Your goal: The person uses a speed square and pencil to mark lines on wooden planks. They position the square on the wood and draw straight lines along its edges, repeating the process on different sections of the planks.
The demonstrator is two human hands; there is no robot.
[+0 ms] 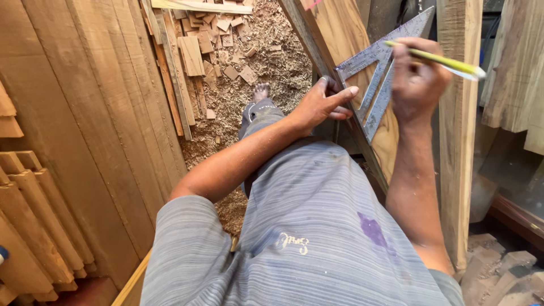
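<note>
A grey metal triangular square (378,79) lies against a slanted wooden plank (340,28). My left hand (324,103) presses the square's lower corner onto the plank's edge, fingers spread over it. My right hand (416,79) is closed on a yellow-green pencil (439,61) and rests on the square's right side, with the pencil pointing to the right. My foot (260,90) stands on the floor below.
Tall wooden boards (96,102) lean at the left. Another upright plank (456,141) stands at the right. Sawdust and several small offcuts (221,39) cover the floor ahead. More wood blocks (504,272) lie at the lower right.
</note>
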